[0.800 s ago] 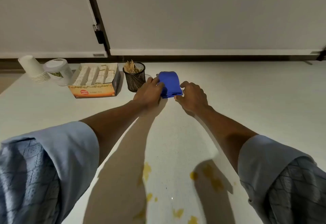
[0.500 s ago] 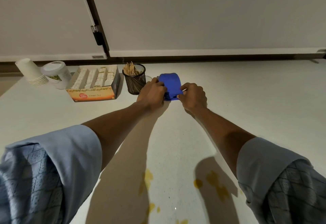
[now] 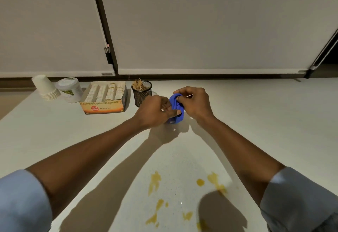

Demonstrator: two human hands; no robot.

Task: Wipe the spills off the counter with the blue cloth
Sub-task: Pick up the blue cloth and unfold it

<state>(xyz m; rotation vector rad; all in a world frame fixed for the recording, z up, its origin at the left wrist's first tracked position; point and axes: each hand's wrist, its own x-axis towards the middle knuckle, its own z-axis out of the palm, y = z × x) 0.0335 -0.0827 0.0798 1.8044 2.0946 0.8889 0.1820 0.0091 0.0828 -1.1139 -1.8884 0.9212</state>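
Observation:
The blue cloth [image 3: 176,108] is bunched up and lifted off the white counter [image 3: 256,122], held between both hands at the middle of the view. My left hand [image 3: 152,112] grips its left side and my right hand [image 3: 195,102] pinches its top and right side. Several yellow spills lie on the counter close to me: one streak [image 3: 154,182] between my forearms, a drop and smear [image 3: 213,182] by my right forearm, and more blotches [image 3: 155,213] lower down.
At the back left stand a black mesh cup of wooden sticks [image 3: 141,92], an open tea box [image 3: 105,97], a white lidded tub [image 3: 68,89] and a stack of paper cups [image 3: 45,87]. White cabinet doors [image 3: 201,27] rise behind the counter.
The cloth lay folded flat on the counter with both hands at its sides. Now it is gathered into a bunch and raised between my hands.

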